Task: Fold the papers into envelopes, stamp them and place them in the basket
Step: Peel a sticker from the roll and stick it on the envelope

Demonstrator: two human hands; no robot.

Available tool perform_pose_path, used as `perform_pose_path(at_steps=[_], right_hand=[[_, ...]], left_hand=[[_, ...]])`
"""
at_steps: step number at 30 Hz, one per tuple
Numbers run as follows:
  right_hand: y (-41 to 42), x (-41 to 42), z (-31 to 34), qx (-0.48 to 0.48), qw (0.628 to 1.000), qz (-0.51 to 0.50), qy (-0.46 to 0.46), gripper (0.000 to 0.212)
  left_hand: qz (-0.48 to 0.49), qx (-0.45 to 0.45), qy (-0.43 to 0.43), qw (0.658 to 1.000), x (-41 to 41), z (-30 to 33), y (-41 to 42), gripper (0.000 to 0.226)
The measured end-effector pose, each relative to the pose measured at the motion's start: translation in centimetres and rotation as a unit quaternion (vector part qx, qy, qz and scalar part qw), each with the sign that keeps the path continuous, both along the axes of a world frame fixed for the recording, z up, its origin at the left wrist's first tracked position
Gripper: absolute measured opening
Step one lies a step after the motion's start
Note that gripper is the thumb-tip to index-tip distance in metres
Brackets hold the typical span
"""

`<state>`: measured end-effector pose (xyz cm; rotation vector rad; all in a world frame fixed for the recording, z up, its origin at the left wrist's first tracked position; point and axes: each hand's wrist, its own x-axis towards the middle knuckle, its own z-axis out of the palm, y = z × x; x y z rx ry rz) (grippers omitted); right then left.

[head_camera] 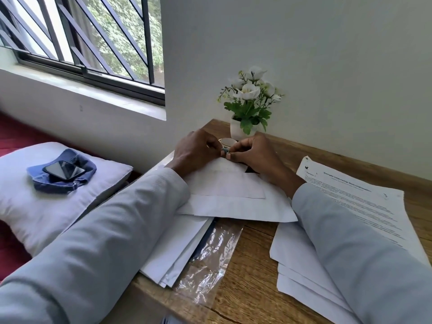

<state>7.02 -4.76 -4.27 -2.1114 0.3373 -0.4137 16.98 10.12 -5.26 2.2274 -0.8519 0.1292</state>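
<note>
Folded paper envelope (224, 183), centre frame, on wooden desk (257, 242).

Left hand (194, 150) and right hand (254, 153) meet above the envelope's far edge, fingertips together pinching a small grey-blue item (225, 150); its identity cannot be told. Printed sheets (350, 206): right. White plant pot (238, 130): behind the hands. Phone (63, 170) on pillow (46, 206): left.
</note>
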Motion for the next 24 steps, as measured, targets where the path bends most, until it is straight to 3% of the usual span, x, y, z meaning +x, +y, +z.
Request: perform_pose_path(at_steps=[6,15,20,24], right_hand=[[-0.4,-0.2,-0.2,0.021,1.0,0.008,-0.009,0.031],[-1.0,-1.3,0.5,0.074,0.997,-0.029,-0.017,0.014],[-2.1,-3.6,2.1,0.116,0.993,-0.027,-0.022,0.019],[-2.8,-5.8,2.8,0.125,0.991,-0.03,-0.02,0.016]], left_hand=[[-0.038,-0.047,0.045,0.997,0.6,-0.5,0.2,0.007],[-0.113,-0.119,0.132,0.978,0.6,0.6,1.0,0.014],[-0.243,0.015,0.068,0.968,-1.0,1.7,1.1,0.025],[-0.26,0.158,0.059,0.951,-2.7,2.7,0.3,0.04]])
